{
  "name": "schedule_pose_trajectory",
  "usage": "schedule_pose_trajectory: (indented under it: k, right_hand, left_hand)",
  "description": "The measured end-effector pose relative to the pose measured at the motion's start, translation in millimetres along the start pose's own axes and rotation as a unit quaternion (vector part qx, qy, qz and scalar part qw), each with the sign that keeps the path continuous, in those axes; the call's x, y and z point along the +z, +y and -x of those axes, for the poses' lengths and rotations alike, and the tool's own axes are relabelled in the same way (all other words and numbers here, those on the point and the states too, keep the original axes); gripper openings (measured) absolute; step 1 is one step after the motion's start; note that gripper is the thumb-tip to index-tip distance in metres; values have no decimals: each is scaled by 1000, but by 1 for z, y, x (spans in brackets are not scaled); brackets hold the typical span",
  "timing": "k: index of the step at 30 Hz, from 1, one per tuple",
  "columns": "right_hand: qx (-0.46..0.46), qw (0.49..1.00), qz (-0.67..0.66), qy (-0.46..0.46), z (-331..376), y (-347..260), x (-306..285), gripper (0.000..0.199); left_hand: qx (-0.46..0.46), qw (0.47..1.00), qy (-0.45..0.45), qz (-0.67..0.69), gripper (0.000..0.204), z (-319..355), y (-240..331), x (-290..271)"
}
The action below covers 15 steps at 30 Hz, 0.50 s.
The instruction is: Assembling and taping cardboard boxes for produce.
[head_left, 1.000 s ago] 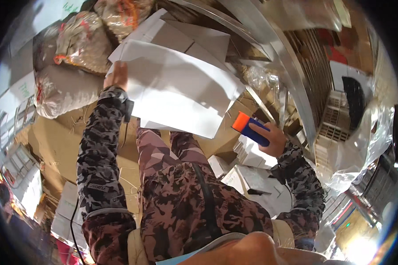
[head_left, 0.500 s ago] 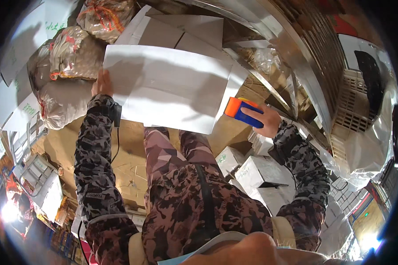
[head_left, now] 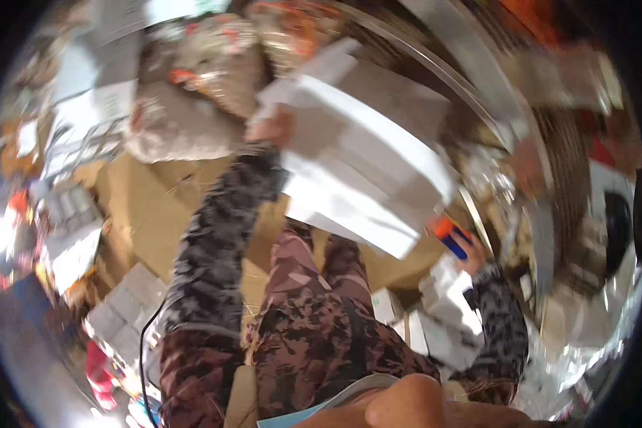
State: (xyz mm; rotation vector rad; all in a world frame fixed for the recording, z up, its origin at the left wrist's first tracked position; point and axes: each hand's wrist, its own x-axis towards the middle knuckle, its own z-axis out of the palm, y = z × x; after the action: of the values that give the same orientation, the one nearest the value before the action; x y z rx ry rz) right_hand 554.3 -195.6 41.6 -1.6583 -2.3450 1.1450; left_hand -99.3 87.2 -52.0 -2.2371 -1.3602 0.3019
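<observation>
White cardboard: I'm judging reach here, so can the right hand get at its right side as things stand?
Probably yes: the right hand appears near the white cardboard, with only the orange-and-blue tool it holds seen between; blur makes depth uncertain.

Through my feed, the left hand (head_left: 271,128) is smeared, so I can't separate its fingers at the edge of the white cardboard (head_left: 374,167). The right hand (head_left: 475,258) covers one end of the orange and blue tool (head_left: 451,238), whose details blur away. Below the cardboard, the trousers (head_left: 346,260) lose their lower ends behind it. The top edge crops the upper bag (head_left: 292,36), and the black cable (head_left: 143,357) runs out at the bottom.
</observation>
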Motion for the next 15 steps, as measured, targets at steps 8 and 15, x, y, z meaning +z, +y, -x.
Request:
schedule_pose_trajectory:
  k: [8,15]
  right_hand:
    - [125,978,114,-123,-42,-53,-33,59]
    - [86,955,271,-86,-62,-26,54,60]
  left_hand:
    - [-220,792,-206,531,41,-49,87,-181]
    - [-218,758,-166,592,40,-33,65,-190]
